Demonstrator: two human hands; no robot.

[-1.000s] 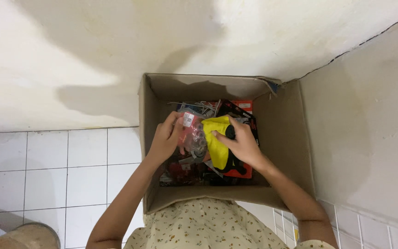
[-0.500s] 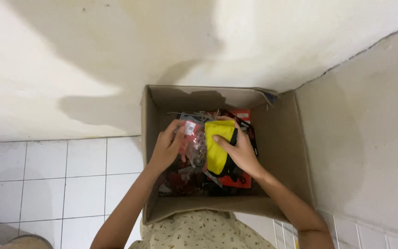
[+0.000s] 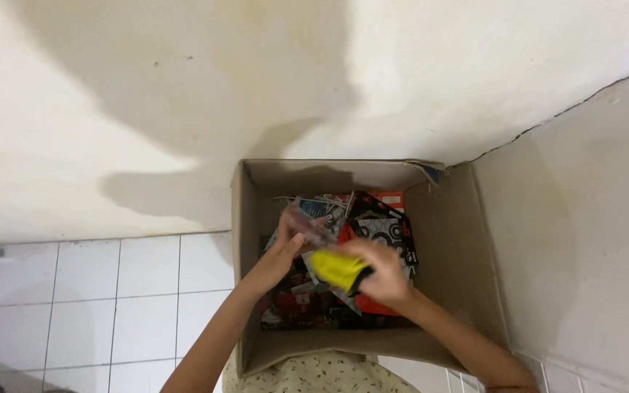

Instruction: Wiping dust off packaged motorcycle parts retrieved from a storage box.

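Single head view, steeply down, close over cardboard box (image 3: 467,247).

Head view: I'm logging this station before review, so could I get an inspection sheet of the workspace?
Surface: white tiled floor meeting pale stained walls.
Job's things: open cardboard box in the corner; yellow object and clear packet above its contents.
Clutter: red, black and white packets piled in the box.
Grippers: left hand touching the clear packet; right hand gripping the yellow object; both motion-blurred.
Cables: nothing seen.
Surroundings: crack along the wall corner; floral garment at the bottom edge.
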